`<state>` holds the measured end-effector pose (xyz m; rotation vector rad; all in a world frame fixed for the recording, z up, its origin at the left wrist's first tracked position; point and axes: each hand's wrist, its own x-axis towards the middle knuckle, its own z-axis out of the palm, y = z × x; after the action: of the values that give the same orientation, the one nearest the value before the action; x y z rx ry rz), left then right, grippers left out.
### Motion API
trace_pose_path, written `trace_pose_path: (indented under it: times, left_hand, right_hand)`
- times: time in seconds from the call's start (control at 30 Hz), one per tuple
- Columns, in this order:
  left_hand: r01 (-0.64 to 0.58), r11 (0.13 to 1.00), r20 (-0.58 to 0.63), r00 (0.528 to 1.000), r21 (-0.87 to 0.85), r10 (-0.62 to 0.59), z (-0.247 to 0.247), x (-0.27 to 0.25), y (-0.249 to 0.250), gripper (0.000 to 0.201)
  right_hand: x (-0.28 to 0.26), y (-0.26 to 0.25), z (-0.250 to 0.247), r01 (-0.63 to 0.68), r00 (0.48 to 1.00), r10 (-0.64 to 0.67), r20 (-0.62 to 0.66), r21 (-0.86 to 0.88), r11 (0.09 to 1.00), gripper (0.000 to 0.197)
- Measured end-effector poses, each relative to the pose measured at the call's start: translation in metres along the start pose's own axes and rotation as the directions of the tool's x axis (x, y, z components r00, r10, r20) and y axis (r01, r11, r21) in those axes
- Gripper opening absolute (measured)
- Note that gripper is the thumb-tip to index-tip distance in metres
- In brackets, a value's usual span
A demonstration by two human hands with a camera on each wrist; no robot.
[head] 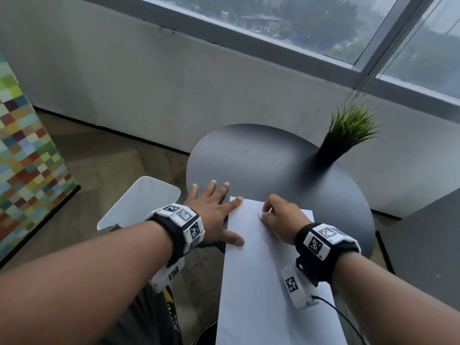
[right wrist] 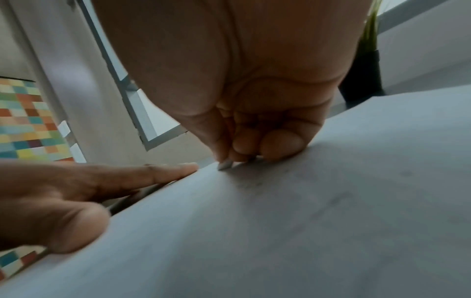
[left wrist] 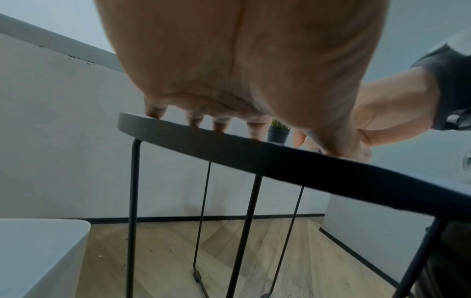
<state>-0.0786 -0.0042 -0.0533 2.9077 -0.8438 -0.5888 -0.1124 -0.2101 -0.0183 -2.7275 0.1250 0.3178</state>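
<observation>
A white paper sheet (head: pixel 268 270) lies on the round black table (head: pixel 261 158) and overhangs its near edge. My left hand (head: pixel 224 215) lies flat with spread fingers; index finger and thumb press the sheet's left edge, the other fingers rest on the tabletop. In the left wrist view the fingertips (left wrist: pixel 155 115) touch the table rim (left wrist: pixel 254 153). My right hand (head: pixel 276 215) is curled near the sheet's far end and pinches a small white piece (head: pixel 261 216). In the right wrist view its pale tip (right wrist: pixel 224 165) touches the paper (right wrist: pixel 280 221). What the piece is cannot be made out.
A potted green plant (head: pixel 346 135) stands at the table's far right. A white bin (head: pixel 142 200) sits on the wood floor left of the table. A colourful checkered panel (head: pixel 25 158) leans at far left. A grey block (head: pixel 428 235) stands at right, under the window.
</observation>
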Motion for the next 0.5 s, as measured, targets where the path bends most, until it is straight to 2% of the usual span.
trace_pose_path:
  times: [0.17,0.2,0.3,0.37,0.43,0.5]
  left_hand:
    - [-0.015,1.000,0.003,1.000,0.003,0.015,0.003,0.002,-0.002,0.116]
    - [-0.014,1.000,0.005,1.000,0.004,0.014,0.003,0.002,-0.002,0.116]
    - [-0.013,1.000,0.012,1.000,0.003,0.013,0.004,0.003,-0.003,0.120]
    - [-0.014,1.000,0.018,1.000,0.006,0.014,0.004,0.002,-0.003,0.123]
    - [-0.016,1.000,0.019,1.000,0.001,0.016,0.003,0.003,-0.004,0.123]
    - [-0.016,1.000,0.013,1.000,0.002,0.016,0.002,0.004,-0.003,0.121]
  right_hand:
    - [-0.012,-0.039,0.018,0.205,0.977,-0.198,0.082,-0.084,0.975,0.006]
    - [-0.008,-0.040,0.016,0.190,0.980,-0.184,0.070,-0.088,0.978,0.007]
    - [0.014,-0.029,0.002,0.019,1.000,-0.019,0.002,-0.066,0.998,0.009]
    - [0.015,-0.027,0.002,0.016,1.000,-0.018,-0.022,-0.081,0.997,0.008]
    - [-0.002,-0.039,0.009,0.188,0.981,-0.183,0.057,-0.096,0.978,0.010]
    - [-0.020,-0.047,0.016,0.380,0.913,-0.361,0.188,-0.075,0.922,0.012]
